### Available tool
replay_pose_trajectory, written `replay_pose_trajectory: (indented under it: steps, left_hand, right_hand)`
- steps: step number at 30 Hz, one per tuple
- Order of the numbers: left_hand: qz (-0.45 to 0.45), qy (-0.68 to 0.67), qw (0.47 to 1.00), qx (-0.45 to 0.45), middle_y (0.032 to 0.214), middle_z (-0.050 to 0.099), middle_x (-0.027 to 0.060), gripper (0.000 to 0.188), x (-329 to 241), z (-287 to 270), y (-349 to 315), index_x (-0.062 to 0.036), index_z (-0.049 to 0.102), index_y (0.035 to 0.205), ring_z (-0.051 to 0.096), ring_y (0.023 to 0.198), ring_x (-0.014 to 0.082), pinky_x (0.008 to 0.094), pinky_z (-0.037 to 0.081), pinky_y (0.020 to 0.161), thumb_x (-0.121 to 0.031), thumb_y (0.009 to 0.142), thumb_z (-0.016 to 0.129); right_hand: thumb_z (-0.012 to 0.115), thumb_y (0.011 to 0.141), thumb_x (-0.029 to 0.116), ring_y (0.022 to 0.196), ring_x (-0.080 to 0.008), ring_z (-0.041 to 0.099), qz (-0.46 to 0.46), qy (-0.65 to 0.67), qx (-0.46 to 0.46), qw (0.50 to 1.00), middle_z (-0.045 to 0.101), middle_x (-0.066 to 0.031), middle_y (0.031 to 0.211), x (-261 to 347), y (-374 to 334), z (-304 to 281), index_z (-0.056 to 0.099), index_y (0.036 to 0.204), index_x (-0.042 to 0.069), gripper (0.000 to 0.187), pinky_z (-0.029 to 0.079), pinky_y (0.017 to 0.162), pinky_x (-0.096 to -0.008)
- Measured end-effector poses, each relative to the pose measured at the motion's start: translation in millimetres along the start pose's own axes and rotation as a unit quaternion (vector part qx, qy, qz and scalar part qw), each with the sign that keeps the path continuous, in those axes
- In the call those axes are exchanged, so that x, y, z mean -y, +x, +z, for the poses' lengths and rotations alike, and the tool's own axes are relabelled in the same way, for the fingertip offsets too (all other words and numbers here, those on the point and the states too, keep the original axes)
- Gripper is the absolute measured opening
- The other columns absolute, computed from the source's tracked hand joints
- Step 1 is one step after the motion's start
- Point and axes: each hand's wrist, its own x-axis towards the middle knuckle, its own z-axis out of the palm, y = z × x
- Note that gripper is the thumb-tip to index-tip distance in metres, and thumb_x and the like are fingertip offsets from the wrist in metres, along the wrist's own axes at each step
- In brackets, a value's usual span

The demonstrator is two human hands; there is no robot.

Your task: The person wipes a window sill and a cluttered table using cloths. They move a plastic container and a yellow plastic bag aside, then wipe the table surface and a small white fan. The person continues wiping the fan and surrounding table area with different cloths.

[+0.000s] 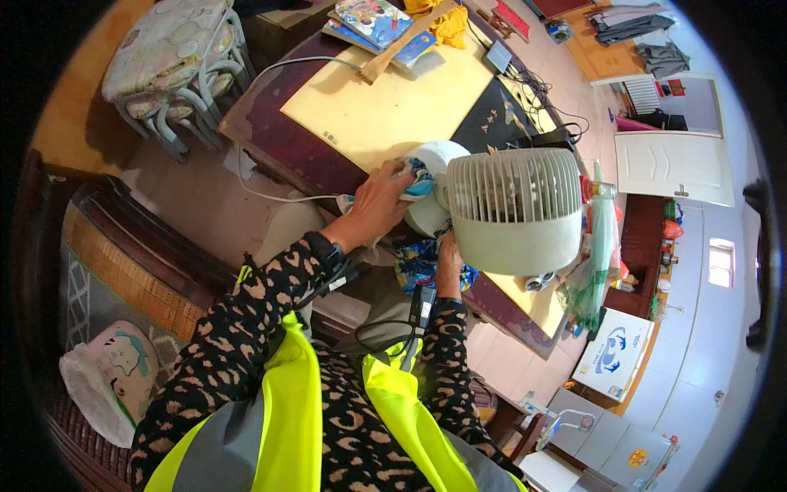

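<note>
A white electric fan [516,234] with a round slatted head is in front of me, over the table's near edge. Its pale round base [443,154] shows to the left of the head. My left hand [379,201] is closed round a blue-and-white cloth [420,182] and presses it against the base. Beneath the fan head, my right hand [448,266] grips the fan near its neck; most of its fingers are hidden behind the head. A blue patterned fabric [412,266] hangs beside the right hand, below the base.
The dark red table [270,123] carries a yellow mat [361,111], books [373,23], a wooden back scratcher [406,43], a yellow cloth [449,23] and tangled black cables [537,86]. A white cord [279,197] trails left. Cushioned chairs [168,57] stand far left; a green plastic bag [592,279] is right.
</note>
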Motion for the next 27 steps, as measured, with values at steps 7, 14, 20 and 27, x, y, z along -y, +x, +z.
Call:
replay_pose_trajectory:
  steps: [7,14,20,27]
  left_hand:
    - [0.041,0.026,0.994,0.1,0.124,0.053,0.0156,0.048,17,13,78,-0.0179,0.063,0.123,0.053,0.111,0.0373,0.0461,0.048,0.091,-0.007,0.076,0.07]
    - [0.238,0.024,0.938,0.252,0.106,0.061,0.0118,0.032,43,79,179,-0.0172,0.07,0.109,0.055,0.099,0.0338,0.0456,0.046,0.085,-0.019,0.077,0.069]
    - [0.222,0.026,0.839,0.496,0.109,0.068,0.0166,0.041,11,93,230,-0.0146,0.069,0.115,0.061,0.102,0.0395,0.0494,0.049,0.085,-0.026,0.075,0.068]
    - [0.159,0.097,0.929,0.32,0.118,0.057,0.004,0.043,14,59,178,-0.0303,0.064,0.124,0.049,0.111,0.0302,0.05,0.045,0.087,-0.034,0.082,0.071]
  right_hand:
    - [0.048,0.099,0.012,0.093,-0.0302,0.061,-0.135,-0.193,-0.033,0.971,0.064,-0.0174,0.11,-27,-11,2,0.061,0.122,0.001,0.029,0.049,0.076,-0.0433]
    - [0.047,0.099,0.012,0.094,-0.0297,0.062,-0.228,-0.306,-0.067,0.922,0.064,-0.0178,0.11,-48,-34,-8,0.061,0.122,-0.001,0.029,0.05,0.076,-0.0422]
    - [0.047,0.1,0.012,0.095,-0.0293,0.062,-0.262,-0.374,-0.09,0.885,0.064,-0.0181,0.11,-59,-39,-5,0.061,0.122,-0.002,0.029,0.051,0.077,-0.0412]
    - [0.046,0.1,0.011,0.096,-0.0288,0.062,-0.31,-0.499,-0.142,0.796,0.065,-0.0185,0.11,-63,-21,6,0.06,0.122,-0.003,0.03,0.052,0.077,-0.0401]
